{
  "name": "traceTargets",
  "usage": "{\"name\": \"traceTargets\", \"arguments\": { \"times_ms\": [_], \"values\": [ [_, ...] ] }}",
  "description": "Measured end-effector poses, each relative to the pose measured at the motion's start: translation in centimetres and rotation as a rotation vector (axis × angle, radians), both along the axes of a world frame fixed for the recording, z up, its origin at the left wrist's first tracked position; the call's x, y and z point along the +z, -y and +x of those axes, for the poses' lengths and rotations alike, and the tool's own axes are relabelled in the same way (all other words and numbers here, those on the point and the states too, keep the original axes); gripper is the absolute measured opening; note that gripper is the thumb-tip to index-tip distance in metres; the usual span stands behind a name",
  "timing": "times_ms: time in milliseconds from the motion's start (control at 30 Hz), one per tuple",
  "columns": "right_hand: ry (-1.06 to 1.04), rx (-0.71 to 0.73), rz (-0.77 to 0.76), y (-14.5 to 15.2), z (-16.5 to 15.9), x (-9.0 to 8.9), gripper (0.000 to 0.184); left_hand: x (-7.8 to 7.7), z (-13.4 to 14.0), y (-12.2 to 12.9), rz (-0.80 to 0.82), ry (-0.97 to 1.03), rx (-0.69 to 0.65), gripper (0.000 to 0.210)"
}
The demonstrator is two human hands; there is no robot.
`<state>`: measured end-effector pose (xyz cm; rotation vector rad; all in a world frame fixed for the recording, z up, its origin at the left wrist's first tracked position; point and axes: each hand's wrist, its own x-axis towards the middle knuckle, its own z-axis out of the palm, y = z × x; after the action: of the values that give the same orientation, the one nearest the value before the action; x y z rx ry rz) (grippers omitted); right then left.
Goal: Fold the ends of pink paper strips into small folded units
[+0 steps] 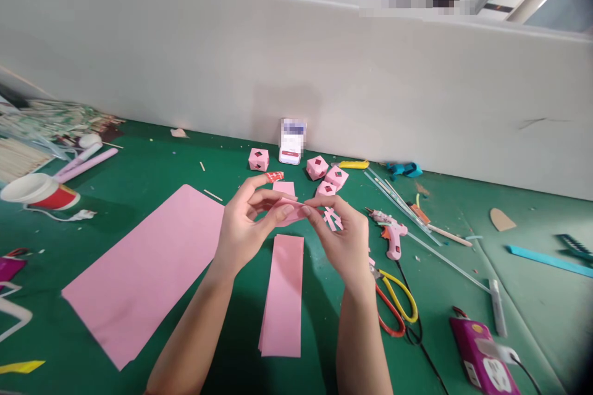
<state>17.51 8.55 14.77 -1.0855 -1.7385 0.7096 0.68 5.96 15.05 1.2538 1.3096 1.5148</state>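
Centre of frame: left hand (250,216) pinching one end of a small pink piece (293,215) between thumb and fingers; right hand (340,228) grips the other end the same way. Piece held up off the table, partly hidden by fingertips, so fold lines hard to read.

Possible trouble: uneven pressure from the two thumbs could set a crease askew; pulling the ends apart might tear so thin a piece. Right forearm runs close by the scissors (402,302), so a sideways swing could knock them.

Materials: piece looks like matte card, slightly curved. Below it, lower centre, long flat strips (285,296), edges not quite aligned. Left of centre, a broad smooth sheet (152,271). Upper centre, faceted pink boxes (259,160) with dark diamond openings. Right of centre, a plastic glue gun (395,241), pink, beside clear slender rods (449,262).
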Motion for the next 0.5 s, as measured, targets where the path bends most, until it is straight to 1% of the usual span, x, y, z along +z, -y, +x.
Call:
{"name": "traceTargets", "arguments": {
  "times_ms": [133,233,333,433,500],
  "values": [
    [-0.01,0.025,-0.044,0.0,0.0,0.1,0.007,0.1,0.1,-0.1,-0.005,-0.028,0.019,0.047],
    [-0.051,0.046,-0.078,-0.1,-0.1,-0.1,0.008,-0.2,-0.1,-0.2,-0.024,-0.042,0.031,0.048],
    [-0.116,0.032,-0.115,-0.2,-0.3,-0.4,0.008,-0.7,-0.4,-0.4,-0.072,-0.061,-0.021,0.051],
    [-0.132,-0.005,-0.135,-0.3,-0.4,-0.6,0.009,-1.1,-0.5,-0.5,-0.126,-0.079,-0.089,0.054],
    [-0.132,-0.021,-0.148,-0.4,-0.4,-0.8,0.009,-1.2,-0.5,-0.5,-0.131,-0.094,-0.083,0.055]
  ]
}}
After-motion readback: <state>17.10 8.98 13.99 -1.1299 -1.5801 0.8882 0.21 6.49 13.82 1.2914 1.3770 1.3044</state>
